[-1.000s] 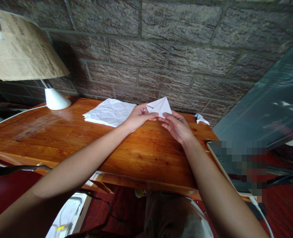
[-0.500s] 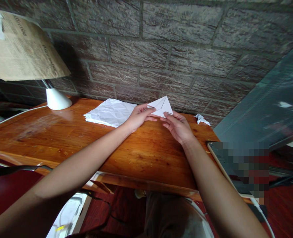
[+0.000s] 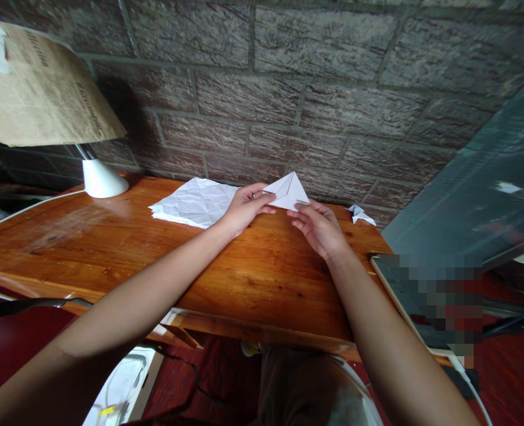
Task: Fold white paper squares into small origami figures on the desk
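Note:
A small white sheet of folded paper [image 3: 291,190] is held up above the far side of the wooden desk [image 3: 262,284], with creases and flaps meeting toward its top point. My left hand [image 3: 246,208] pinches its left corner, thumb on the face and fingers behind. On the lower right edge, my right hand [image 3: 319,225] is closed with thumb and fingers on the paper. Behind my left hand lies a stack of creased white paper [image 3: 191,201]. To the right, by the wall, sits a small folded paper piece [image 3: 360,214].
A lamp with a white base [image 3: 106,177] and a newsprint shade [image 3: 44,89] stands at the far left. A tablet-like device [image 3: 404,296] lies at the desk's right edge with a white cable. The brick wall [image 3: 324,106] rises right behind the desk.
The folded paper has shifted slightly left and turned a little in my hands. My left hand has moved slightly left. Both hands keep hold of it.

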Demonstrator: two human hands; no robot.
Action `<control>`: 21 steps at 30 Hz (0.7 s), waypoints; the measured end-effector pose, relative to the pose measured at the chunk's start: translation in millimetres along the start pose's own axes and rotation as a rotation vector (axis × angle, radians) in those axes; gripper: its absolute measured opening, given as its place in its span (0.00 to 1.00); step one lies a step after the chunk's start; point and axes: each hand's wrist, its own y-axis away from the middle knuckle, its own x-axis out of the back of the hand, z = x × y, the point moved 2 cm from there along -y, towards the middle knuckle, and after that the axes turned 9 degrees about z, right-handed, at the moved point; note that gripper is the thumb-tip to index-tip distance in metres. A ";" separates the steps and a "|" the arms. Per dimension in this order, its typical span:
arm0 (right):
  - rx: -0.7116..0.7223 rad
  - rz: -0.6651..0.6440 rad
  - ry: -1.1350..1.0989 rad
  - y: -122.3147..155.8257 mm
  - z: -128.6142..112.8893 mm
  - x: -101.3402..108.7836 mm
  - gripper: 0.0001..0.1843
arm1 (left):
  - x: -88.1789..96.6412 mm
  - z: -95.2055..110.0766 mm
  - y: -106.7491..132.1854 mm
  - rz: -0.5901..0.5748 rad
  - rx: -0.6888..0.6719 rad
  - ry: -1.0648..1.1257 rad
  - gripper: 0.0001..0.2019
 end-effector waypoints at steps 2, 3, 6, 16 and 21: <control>-0.002 0.007 -0.019 -0.3 0.0 -0.2 0.12 | 0.2 0.0 -0.2 0.005 0.004 0.003 0.13; -0.003 0.008 -0.027 -0.3 0.0 -0.4 0.12 | 0.3 0.0 -0.3 0.006 0.006 0.004 0.13; -0.008 -0.003 -0.045 0.1 -0.1 -0.9 0.13 | 0.2 -0.1 -0.1 0.003 0.012 0.002 0.14; -0.004 -0.013 0.012 1.1 -0.4 -1.3 0.13 | 1.4 -1.7 -0.5 -0.009 0.009 0.002 0.16; -0.002 -0.009 0.009 1.4 -0.5 -2.0 0.13 | 1.0 -1.7 -0.3 -0.012 0.016 -0.001 0.16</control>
